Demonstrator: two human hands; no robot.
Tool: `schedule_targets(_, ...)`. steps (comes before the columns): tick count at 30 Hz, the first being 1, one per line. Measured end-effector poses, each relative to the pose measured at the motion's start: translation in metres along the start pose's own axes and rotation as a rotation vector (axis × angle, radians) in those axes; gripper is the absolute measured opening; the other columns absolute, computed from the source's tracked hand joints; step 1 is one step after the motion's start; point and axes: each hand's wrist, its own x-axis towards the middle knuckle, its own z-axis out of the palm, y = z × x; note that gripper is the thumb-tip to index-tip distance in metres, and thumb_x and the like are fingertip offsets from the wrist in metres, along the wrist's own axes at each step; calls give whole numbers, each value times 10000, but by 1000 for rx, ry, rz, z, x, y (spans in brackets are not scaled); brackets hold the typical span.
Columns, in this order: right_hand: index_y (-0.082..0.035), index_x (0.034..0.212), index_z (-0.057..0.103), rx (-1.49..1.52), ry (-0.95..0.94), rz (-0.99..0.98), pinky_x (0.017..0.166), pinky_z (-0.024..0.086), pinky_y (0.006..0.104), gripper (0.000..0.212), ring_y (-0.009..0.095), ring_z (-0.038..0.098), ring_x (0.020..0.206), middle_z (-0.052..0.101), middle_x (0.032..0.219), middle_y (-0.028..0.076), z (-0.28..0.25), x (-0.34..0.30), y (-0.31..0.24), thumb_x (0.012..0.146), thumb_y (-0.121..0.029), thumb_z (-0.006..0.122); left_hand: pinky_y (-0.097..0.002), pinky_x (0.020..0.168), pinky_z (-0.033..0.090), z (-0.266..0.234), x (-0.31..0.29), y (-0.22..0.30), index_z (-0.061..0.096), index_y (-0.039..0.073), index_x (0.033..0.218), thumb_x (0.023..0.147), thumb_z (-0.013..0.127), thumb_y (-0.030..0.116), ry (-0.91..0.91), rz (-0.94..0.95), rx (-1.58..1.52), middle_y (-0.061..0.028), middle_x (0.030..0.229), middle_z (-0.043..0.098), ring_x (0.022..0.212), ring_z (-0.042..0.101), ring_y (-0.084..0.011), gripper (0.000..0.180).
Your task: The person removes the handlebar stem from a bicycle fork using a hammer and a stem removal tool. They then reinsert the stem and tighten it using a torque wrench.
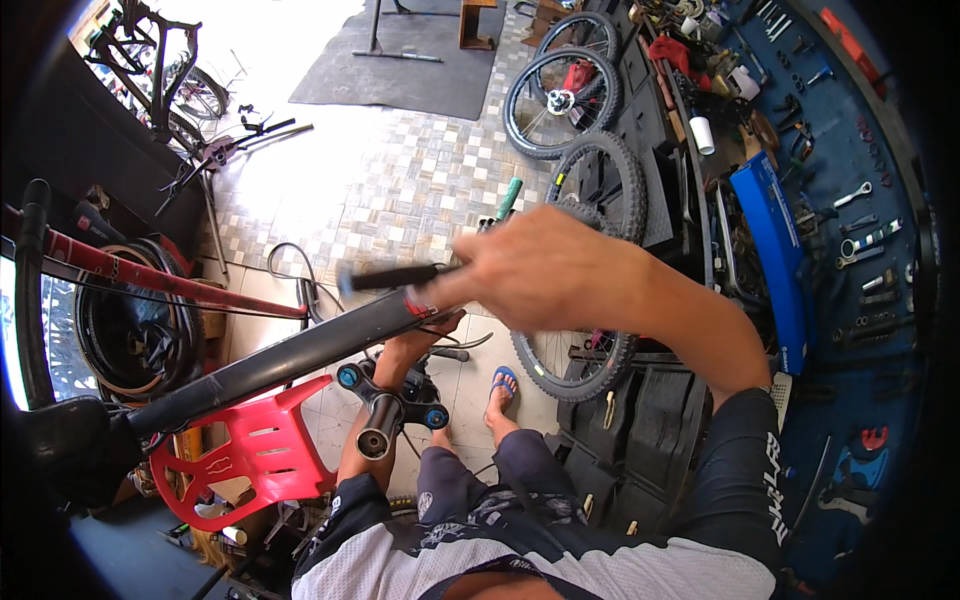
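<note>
The fingers of the right hand (pixel 535 265), at the middle of the frame, are curled closed around the end of a slim, black, stick-shaped tool (pixel 395 278), which points toward the left; both are smeared by blur, so the exact grip is hard to read. This tool lies just above the upper end of a long, glossy black tube (pixel 285 364) with a red marking, which slants from the lower left up to the centre. The left hand (pixel 437 332) is below that end, partly hidden behind the tube, and I cannot tell how far its fingers are open or what they have hold of. Beside the left forearm, just below the centre, is a black bicycle fork crown (pixel 392 398) with two round blue caps and a silvery hollow steerer tube. Farther out, a bright red plastic chair (pixel 262 452) stands at lower left, with a slender red tube (pixel 170 270) above it and a stack of black tyres (pixel 92 330) near the left edge. A green cylindrical grip (pixel 509 197) shows just above the right hand; black-tyred spoked wheels (pixel 607 85) line the upper middle. A long blue box (pixel 772 245) lies at right, before a dark blue tool board (pixel 835 140) hung with metal tools.
</note>
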Motion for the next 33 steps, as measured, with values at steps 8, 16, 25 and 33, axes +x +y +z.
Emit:
schedule_targets(8,-227,1216,765,-385,118,479,739,613,453,333,302,783,920,777,934,121,4,7,60,896,-179,686,-472,1023,523,-3,1,8,685,115,1138,881,817,463,193,158,-128,-83,1033,726,929,709,-309,452)
schedule_targets(16,-195,1110,800,-30,-462,186,776,590,483,312,360,752,899,761,949,150,-4,-38,22,878,-122,604,-421,975,546,3,5,-6,697,89,1194,845,877,382,149,154,-45,-96,1076,742,1029,704,-278,490)
schedule_targets(25,-232,1422,672,-194,184,71,766,611,434,500,309,775,906,735,1080,132,-2,29,17,931,-141,648,-423,998,539,2,-2,4,688,99,1177,843,877,355,154,77,-118,-96,1075,727,1015,703,-297,461)
schedule_targets(33,-80,1168,758,-323,-171,438,756,611,481,310,343,780,878,775,911,166,6,-23,52,880,-129,656,-406,933,562,18,2,-18,735,130,1174,866,881,290,203,238,9,-64,1105,755,1040,719,-255,377)
